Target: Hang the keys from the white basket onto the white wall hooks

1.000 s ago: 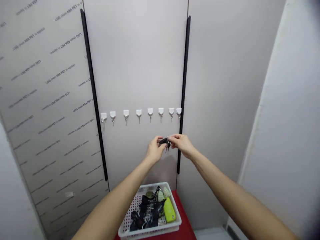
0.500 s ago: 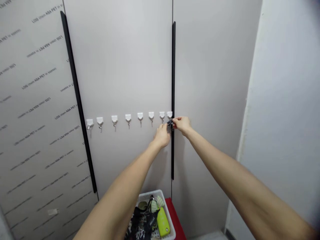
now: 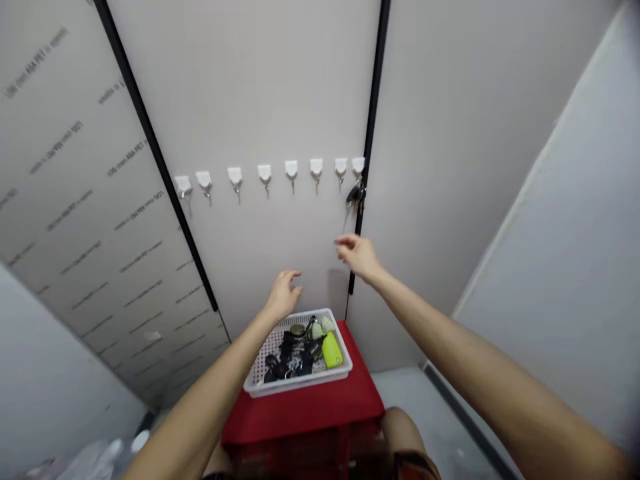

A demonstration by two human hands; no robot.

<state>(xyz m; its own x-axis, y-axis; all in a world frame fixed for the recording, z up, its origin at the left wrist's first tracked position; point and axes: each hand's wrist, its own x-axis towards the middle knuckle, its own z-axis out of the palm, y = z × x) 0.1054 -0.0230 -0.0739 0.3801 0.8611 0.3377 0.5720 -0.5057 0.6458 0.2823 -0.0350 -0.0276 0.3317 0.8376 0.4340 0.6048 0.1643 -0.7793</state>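
Note:
My left hand (image 3: 284, 293) is in the air above the back left of a white plastic basket (image 3: 300, 385), fingers apart and holding nothing. Below the row of hooks, my right hand (image 3: 357, 255) hangs free with its fingers loosely curled and parted. Over it, a bunch of keys with a dark fob (image 3: 354, 193) dangles from the rightmost white hook (image 3: 358, 165), beside the black door handle. Inside the basket lie dark key fobs and key rings (image 3: 295, 353), a bright yellow-green key case (image 3: 331, 350) and a pale green checked piece (image 3: 317, 331).
Several more white adhesive hooks (image 3: 264, 173) run leftward across the pale cabinet door (image 3: 250, 80). Long black handles (image 3: 145, 120) flank that door. The basket stands on a red stool (image 3: 305, 417) between my knees. A white wall (image 3: 565, 233) is at right.
Both hands have let go of the dark key bunch, which now hangs from the rightmost hook. They have dropped lower, the left towards the basket. My view has tilted down.

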